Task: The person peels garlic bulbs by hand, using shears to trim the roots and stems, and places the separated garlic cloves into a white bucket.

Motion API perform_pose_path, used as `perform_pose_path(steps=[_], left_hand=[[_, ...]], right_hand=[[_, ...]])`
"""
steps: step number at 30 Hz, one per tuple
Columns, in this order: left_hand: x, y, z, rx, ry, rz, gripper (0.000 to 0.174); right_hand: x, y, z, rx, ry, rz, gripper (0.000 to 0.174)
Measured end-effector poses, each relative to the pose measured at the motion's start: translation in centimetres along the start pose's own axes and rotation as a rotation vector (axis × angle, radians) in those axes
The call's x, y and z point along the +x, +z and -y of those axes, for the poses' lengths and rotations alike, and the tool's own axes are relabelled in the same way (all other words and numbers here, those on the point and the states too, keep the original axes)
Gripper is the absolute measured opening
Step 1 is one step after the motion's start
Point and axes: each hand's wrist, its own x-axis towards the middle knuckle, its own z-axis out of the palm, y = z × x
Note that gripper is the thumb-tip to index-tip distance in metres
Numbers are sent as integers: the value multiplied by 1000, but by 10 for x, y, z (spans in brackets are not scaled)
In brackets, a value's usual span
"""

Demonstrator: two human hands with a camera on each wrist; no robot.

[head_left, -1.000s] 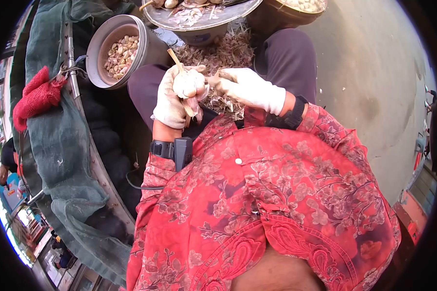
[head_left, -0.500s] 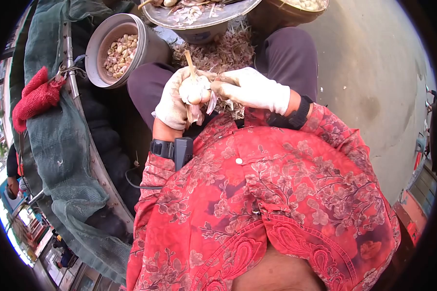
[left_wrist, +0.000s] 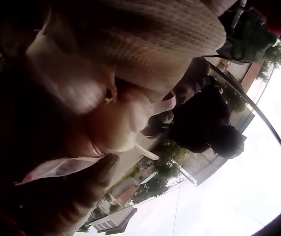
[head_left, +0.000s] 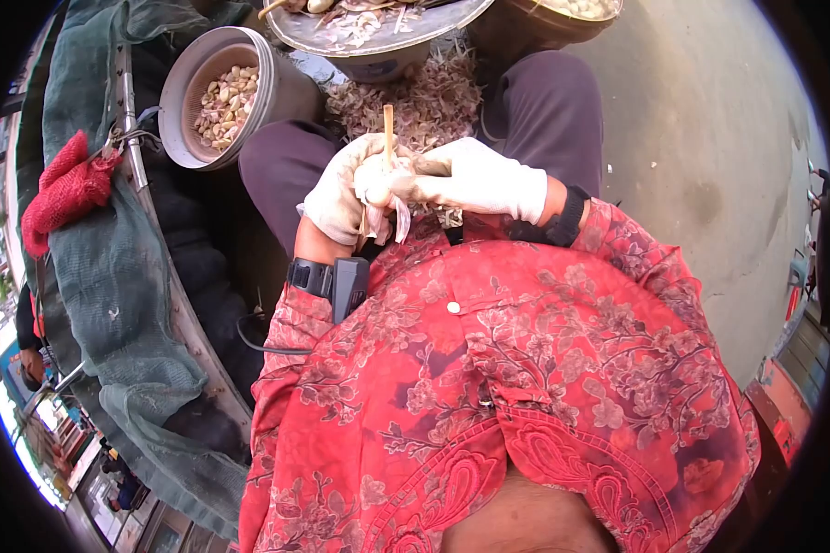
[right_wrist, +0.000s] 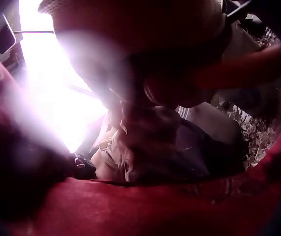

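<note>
A garlic bulb (head_left: 375, 189) with a dry stem pointing up sits between my two gloved hands in the head view. My left hand (head_left: 334, 195) grips it from its left side. From the right, my right hand (head_left: 484, 178) pinches at the bulb, thumb and fingers against its side. Strips of papery skin hang below it. In the left wrist view the bulb (left_wrist: 118, 120) shows pale cloves, with a loose flap of skin (left_wrist: 62, 167) beside them. The right wrist view is dark and partly glared.
A bucket (head_left: 272, 69) with loose garlic cloves (head_left: 226, 106) stands at the upper left. Ahead is a wide pan (head_left: 415, 37) with garlic and skins, beside a basin (head_left: 563, 28) of peeled cloves. Garlic skins (head_left: 406, 106) cover the ground between the knees. Green netting (head_left: 138, 304) runs along the left.
The bulb has moved slightly right, and its stem has swung from leaning left to upright. My right hand has closed in, its thumb now covering more of the bulb's side.
</note>
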Motion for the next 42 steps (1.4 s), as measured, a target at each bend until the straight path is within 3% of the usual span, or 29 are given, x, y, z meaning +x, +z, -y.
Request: perform_pose_path(steps=[2,4,5,6,8,11,13,16,17,19,20,24,26,27,28,31,32,33,34,37,38,39,40,41,42], left_hand=[[4,5,0,130,34,-39,32],[4,10,-5,234,43,-43,38],[4,14,-10,207,19,-5,44],[10,22,-14,157,-91,-113,61],[9,41,-22,173,-56,-204,63],[3,38,-13,331,97,-258,51],[3,51,-4,684,231,-393,38],[15,17,13,1764,827,-331,35],[16,13,16,1765,831,-327,35],[14,32,14,1064,380,-460,33],[12,46,13,855,324,-510,33],[28,5,23,749,323,-476,34],[32,-10,32,1111,652,-360,36],[25,12,19,249,206,-433,37],[24,16,18,225,209,-409,40],[24,23,7,72,182,-295,42],[21,26,2,52,186,-243,38],[20,44,-5,131,253,-402,47],[19,49,-13,125,292,-412,50],[5,55,-27,238,280,-287,49],[0,63,-28,247,273,-268,48],[6,45,-22,276,296,-191,48],[1,55,-22,218,248,-248,48],[8,14,-15,48,204,31,39],[4,29,-14,124,208,-152,38]], right_hand=[[2,3,-2,107,90,32,46],[9,10,-10,250,-106,-121,47],[7,4,-11,280,61,-43,43],[1,1,2,352,102,-53,43],[2,4,-4,461,181,-67,43],[2,11,-3,571,173,-159,42],[2,10,0,630,189,-139,40],[2,14,4,560,196,-159,39],[0,14,5,560,194,-163,39],[-2,16,6,511,149,-192,41],[-3,16,7,509,147,-193,41],[0,14,2,225,-1,-268,43],[-2,15,-2,-44,-127,-261,42],[-3,15,-1,-229,-190,-255,43],[-4,16,1,-414,-253,-247,44],[-7,21,5,-600,-263,-164,49],[-10,23,7,-701,-212,-13,52],[-7,33,-15,-686,-342,-11,49],[-11,38,-14,-666,-255,37,51],[-9,29,-13,-463,-271,-137,49],[-15,16,-5,-345,-177,-103,49],[-15,11,0,-105,-83,-100,31],[-14,9,1,167,22,-103,28],[-3,11,-18,278,-53,-143,28],[-2,9,-17,293,-29,-157,27]])
